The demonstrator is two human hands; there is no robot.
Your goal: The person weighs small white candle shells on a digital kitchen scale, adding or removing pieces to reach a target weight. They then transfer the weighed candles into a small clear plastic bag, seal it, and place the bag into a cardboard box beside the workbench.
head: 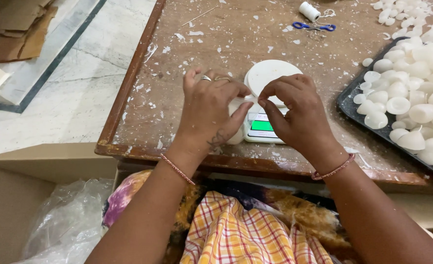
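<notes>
My left hand (207, 110) is closed around a small white wax piece (236, 106), just in front of a white kitchen scale (270, 78) with a round pan and a green lit display. My right hand (295, 110) pinches at the top of that same piece with thumb and forefinger, over the scale's front. Both hands meet above the near edge of the brown wooden table (226, 44). Most of the wax piece is hidden by my fingers.
A black tray (348, 105) heaped with white wax shells lies at the right. Blue scissors (314, 26) and a white thread spool (309, 11) sit at the back. White wax flakes litter the table. A cardboard box with clear plastic (65, 220) stands at lower left.
</notes>
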